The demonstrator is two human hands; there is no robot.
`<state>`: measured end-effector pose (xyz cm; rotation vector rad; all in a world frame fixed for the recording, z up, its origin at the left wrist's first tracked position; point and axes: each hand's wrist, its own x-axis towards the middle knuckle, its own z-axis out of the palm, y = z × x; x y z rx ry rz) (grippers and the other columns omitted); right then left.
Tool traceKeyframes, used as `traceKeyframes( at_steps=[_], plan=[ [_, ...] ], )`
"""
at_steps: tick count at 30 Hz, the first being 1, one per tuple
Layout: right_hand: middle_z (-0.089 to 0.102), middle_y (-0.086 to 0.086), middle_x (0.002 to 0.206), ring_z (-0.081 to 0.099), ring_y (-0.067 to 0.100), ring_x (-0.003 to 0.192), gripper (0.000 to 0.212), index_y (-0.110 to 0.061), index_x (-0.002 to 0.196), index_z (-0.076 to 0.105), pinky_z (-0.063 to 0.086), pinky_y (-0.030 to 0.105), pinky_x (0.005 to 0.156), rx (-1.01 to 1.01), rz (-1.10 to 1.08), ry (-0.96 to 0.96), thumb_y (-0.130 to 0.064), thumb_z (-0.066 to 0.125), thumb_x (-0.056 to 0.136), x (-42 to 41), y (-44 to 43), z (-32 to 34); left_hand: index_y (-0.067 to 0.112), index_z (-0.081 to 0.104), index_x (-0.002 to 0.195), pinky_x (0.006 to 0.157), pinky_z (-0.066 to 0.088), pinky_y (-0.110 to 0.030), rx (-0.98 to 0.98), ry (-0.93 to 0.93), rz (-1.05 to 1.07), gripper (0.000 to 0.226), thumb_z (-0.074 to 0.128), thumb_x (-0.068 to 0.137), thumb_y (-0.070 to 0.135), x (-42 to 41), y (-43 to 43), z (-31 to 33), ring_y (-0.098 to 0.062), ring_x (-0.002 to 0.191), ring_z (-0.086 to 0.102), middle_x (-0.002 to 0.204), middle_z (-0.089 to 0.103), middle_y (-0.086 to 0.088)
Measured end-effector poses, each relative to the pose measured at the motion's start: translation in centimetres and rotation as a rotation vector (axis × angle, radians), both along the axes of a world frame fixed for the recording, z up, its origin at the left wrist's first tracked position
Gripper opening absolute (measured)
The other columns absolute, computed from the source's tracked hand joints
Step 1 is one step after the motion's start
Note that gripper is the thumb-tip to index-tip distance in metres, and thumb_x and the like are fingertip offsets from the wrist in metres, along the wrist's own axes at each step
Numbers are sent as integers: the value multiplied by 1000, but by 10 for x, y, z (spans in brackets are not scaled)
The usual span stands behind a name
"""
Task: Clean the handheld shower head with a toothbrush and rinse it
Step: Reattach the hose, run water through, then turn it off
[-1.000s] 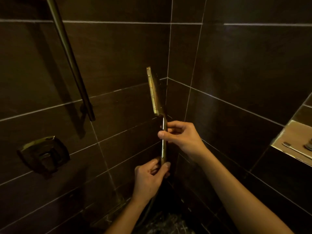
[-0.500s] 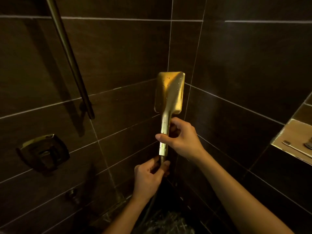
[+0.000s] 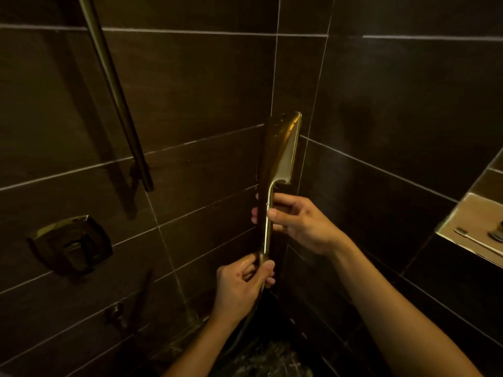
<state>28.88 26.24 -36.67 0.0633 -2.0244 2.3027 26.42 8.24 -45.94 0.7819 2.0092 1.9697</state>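
A gold, flat, rectangular handheld shower head [image 3: 281,148] stands upright in the tiled corner, its smooth back turned partly toward me. My right hand [image 3: 302,224] grips the upper part of its slim handle. My left hand [image 3: 242,284], wet, is closed around the handle's base where the hose [image 3: 245,327] joins and drops toward the floor. A toothbrush [image 3: 476,239] lies on the pale ledge [image 3: 462,213] at the far right, away from both hands.
Dark tiled walls meet in the corner behind the shower head. A slanted metal rail [image 3: 117,99] runs down the left wall, with a square mixer valve [image 3: 72,244] below it. A small dark object [image 3: 498,232] sits on the ledge beside the toothbrush. Wet floor shows below.
The shower head has been rotated in my hands: edge-on a second ago, face toward me half a second ago, now turned with its back partly showing. Both hands kept their grips.
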Motion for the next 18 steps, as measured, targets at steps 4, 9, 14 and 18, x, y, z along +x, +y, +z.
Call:
traceKeyframes(
  at_steps=[4, 9, 14, 18],
  plan=[
    [74, 14, 100, 73, 26, 97, 40, -4, 117, 68, 59, 35, 90, 80, -82, 13, -7, 79, 79, -2, -2, 3, 11, 76, 90, 65, 60, -25, 1, 9, 24, 6, 72, 88, 15, 3, 3, -3, -19, 66, 76, 77, 78, -6],
    [67, 18, 93, 70, 30, 90, 43, 0, 105, 68, 60, 44, 89, 231, -206, 26, -13, 91, 71, -2, -5, 5, 17, 76, 87, 64, 59, -22, -14, 58, 25, 7, 71, 88, 12, 2, 2, -3, -13, 68, 76, 79, 79, 1],
    [74, 7, 105, 73, 17, 99, 38, -15, 112, 73, 61, 34, 88, 457, -274, 91, -22, 88, 78, 1, -10, 8, 16, 76, 87, 63, 58, -21, -16, 58, 46, 7, 70, 89, 12, 4, 4, -3, -13, 66, 75, 78, 78, -1],
    [73, 19, 116, 71, 31, 112, 30, -7, 121, 66, 57, 41, 97, 248, -96, 63, -12, 72, 92, 5, -9, 6, 8, 73, 88, 64, 61, -32, -11, 60, -68, 16, 63, 93, 20, 0, -1, -2, -19, 68, 75, 80, 76, -10]
  ],
)
